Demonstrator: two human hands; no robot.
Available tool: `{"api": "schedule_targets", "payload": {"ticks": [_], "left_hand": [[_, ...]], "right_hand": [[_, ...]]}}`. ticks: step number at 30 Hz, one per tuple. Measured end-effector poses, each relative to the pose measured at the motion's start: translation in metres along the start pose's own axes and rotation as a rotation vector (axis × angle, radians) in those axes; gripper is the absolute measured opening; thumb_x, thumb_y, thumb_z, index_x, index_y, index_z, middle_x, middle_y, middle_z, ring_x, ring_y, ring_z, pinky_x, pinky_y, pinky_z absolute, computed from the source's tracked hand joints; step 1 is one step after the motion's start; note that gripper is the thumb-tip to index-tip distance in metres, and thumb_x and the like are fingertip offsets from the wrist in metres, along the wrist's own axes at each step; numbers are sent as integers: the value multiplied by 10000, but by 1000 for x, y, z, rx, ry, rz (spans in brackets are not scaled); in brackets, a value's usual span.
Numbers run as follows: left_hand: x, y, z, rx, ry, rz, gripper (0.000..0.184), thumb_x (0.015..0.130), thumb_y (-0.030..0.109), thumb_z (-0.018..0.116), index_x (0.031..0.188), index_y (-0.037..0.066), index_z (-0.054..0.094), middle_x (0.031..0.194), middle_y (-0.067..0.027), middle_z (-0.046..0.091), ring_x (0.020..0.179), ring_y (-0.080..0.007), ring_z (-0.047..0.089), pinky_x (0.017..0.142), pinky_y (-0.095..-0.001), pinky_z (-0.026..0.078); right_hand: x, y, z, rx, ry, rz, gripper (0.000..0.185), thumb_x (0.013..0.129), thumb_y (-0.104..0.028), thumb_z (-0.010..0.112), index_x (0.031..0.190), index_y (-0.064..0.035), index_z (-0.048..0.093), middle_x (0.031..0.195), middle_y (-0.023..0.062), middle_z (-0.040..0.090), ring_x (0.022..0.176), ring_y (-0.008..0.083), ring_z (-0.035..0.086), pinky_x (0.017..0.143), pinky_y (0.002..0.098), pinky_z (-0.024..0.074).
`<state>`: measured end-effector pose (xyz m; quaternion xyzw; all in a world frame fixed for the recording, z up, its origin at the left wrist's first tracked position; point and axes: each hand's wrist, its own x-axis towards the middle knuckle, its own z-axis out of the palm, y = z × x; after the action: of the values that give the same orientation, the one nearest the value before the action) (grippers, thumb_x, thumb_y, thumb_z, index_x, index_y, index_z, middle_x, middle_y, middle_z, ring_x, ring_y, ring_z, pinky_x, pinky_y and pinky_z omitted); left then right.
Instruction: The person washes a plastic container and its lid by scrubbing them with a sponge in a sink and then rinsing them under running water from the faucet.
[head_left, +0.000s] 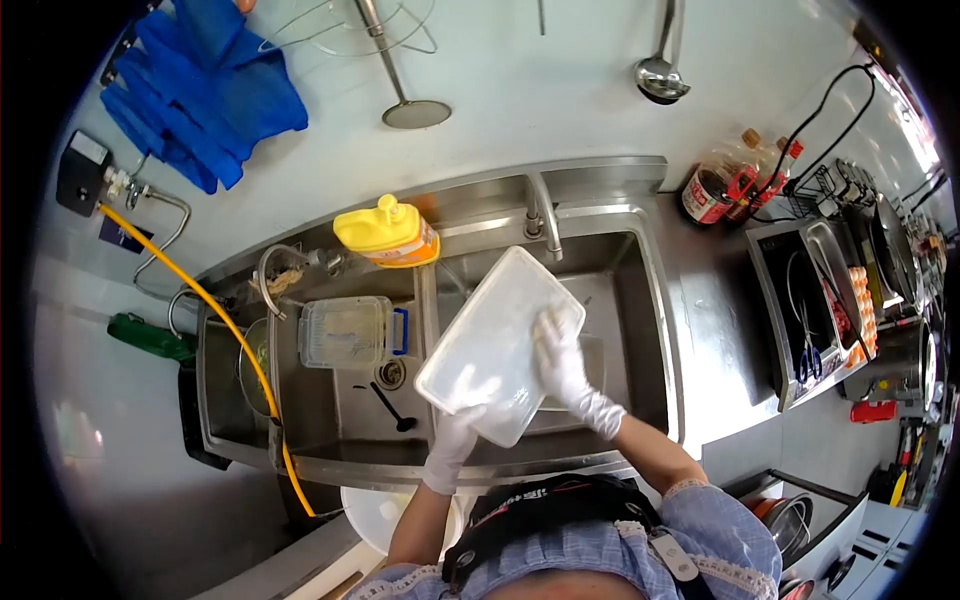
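Biggest: steel sink (668, 330) right in front of me, against the wall. Work is at its right basin (640, 330); left basin (325, 400) is beside it.

Next: tub (490, 330), white, rectangular, see-through in part. It's up over the right basin, tilted in my hands, near corner toward me, far corner near the tap. Could be a lid, can't tell.

Yellow jug (390, 235) stands behind the left basin. Clear box (345, 330) with a blue clip lies in that basin.

My 2 hands, both in pale gloves. Left hand (455, 440): gripping the tub at its near left edge. Right hand (565, 365): on the right side, fingers over the face; blurred, so I can't tell whether it's closed on the edge or just laid there.

Step in hand, my read: I'm working the tub over the basin, left steadying, right on the face. Next move calls for a firm left hold, since gloves on smooth plastic may slip, plus care to keep that far corner off the tap.

Smaller: tap (548, 215) at the back of the right basin; no stream I can make out. Black utensil (392, 405) lies near the drain (390, 375), left basin. Drain's the smallest.
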<state>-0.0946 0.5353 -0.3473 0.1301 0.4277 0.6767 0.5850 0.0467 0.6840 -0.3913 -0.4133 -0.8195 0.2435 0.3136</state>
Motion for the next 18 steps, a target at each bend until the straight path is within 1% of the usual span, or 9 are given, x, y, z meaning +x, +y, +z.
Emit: {"api": "schedule_targets", "payload": {"ticks": [3, 5, 7, 9, 11, 14, 15, 17, 18], "left_hand": [[0, -7, -4, 99, 109, -1, 610, 747, -81, 477, 1331, -3, 323, 1257, -148, 471, 1149, -255, 485, 984, -367, 394], [-1, -16, -11, 248, 117, 6, 563, 744, -67, 493, 1293, -13, 380, 1219, -128, 504, 1117, -228, 509, 965, -353, 410], [-3, -24, -21, 269, 140, 23, 588, 715, -94, 513, 1283, -9, 391, 1212, -113, 504, 1104, -234, 515, 940, -359, 436], [-5, -27, -22, 274, 186, -148, 578, 720, -110, 488, 1280, -1, 398, 1182, -100, 524, 1053, -228, 550, 892, -359, 478], [-6, -37, -31, 224, 188, -164, 543, 751, -89, 479, 1279, 9, 396, 1159, -104, 541, 1008, -243, 579, 848, -366, 510], [-10, -42, -29, -9, 152, -352, 516, 788, -53, 473, 1289, 17, 371, 1195, -119, 518, 1057, -264, 555, 895, -390, 482], [-12, -50, -27, -63, 172, -397, 525, 785, -45, 471, 1294, 24, 359, 1198, -127, 511, 1068, -268, 547, 895, -391, 485], [-15, -72, -29, -114, 178, -454, 535, 783, -38, 468, 1299, 32, 347, 1202, -134, 504, 1079, -271, 539, 895, -393, 487], [-12, -90, -36, -149, 175, -464, 491, 812, -3, 473, 1288, 38, 358, 1207, -130, 499, 1093, -268, 528, 904, -400, 480]], "right_hand": [[-45, -32, 9, 152, -247, -278, 441, 804, -54, 510, 1227, 47, 434, 1286, 279, 380, 1163, 477, 382, 1015, 475, 305], [-50, -31, 7, 169, -334, -281, 413, 802, -29, 529, 1203, 47, 463, 1279, 266, 410, 1237, 398, 362, 1040, 411, 298], [-55, -11, 13, 733, -244, 231, 371, 814, -25, 505, 1180, 30, 488, 1174, 217, 511, 1083, 290, 523, 923, 359, 418], [-67, 38, 23, 263, -216, 275, 344, 828, -53, 501, 1167, 6, 509, 1036, 143, 579, 854, 192, 581, 743, 305, 482], [-67, 61, 16, 350, -285, 616, 238, 843, -132, 521, 1044, -14, 570, 927, 175, 584, 906, 325, 576, 820, 347, 460], [-69, 59, -9, 434, -226, 776, 239, 834, -131, 521, 1019, 8, 579, 904, 181, 596, 878, 328, 576, 810, 362, 453], [-75, 71, -9, 423, -204, 786, 239, 834, -131, 521, 1019, 8, 579, 904, 181, 596, 878, 328, 576, 810, 362, 453], [-93, 114, 13, 213, -98, 419, 260, 852, -153, 522, 1043, 16, 570, 866, 145, 602, 756, 267, 584, 700, 344, 471], [-101, 139, 28, 199, -68, 350, 279, 871, -181, 521, 1078, -1, 568, 773, 90, 588, 592, 180, 545, 542, 313, 449]]}}
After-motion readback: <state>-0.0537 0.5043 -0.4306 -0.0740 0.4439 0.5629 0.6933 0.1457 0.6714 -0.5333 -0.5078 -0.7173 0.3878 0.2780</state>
